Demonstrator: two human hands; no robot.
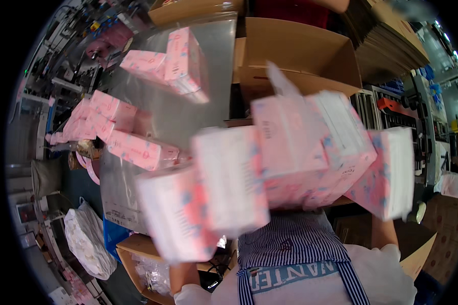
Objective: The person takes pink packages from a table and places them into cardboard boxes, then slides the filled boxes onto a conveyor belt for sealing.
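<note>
Several pink-and-white packs, seemingly of tissues, hang in an uneven row in front of my apron, blurred by motion. At the row's left end is a tilted pack point(175, 216), with a white-faced pack point(231, 178) beside it. In the middle is a larger pink pack point(290, 137) with a loose flap of film on top; another pack point(387, 170) forms the right end. My left forearm point(184, 277) and my right forearm point(384, 233) reach up to the two ends. Both hands are hidden behind the packs, holding the row between them.
An open cardboard box point(297, 48) stands beyond the packs. On the metal table point(216, 66) at left lie more pink packs point(145, 150). Flat cardboard point(392, 35) is stacked at far right. A carton with clear plastic point(152, 272) sits at lower left, near a white bag point(89, 241).
</note>
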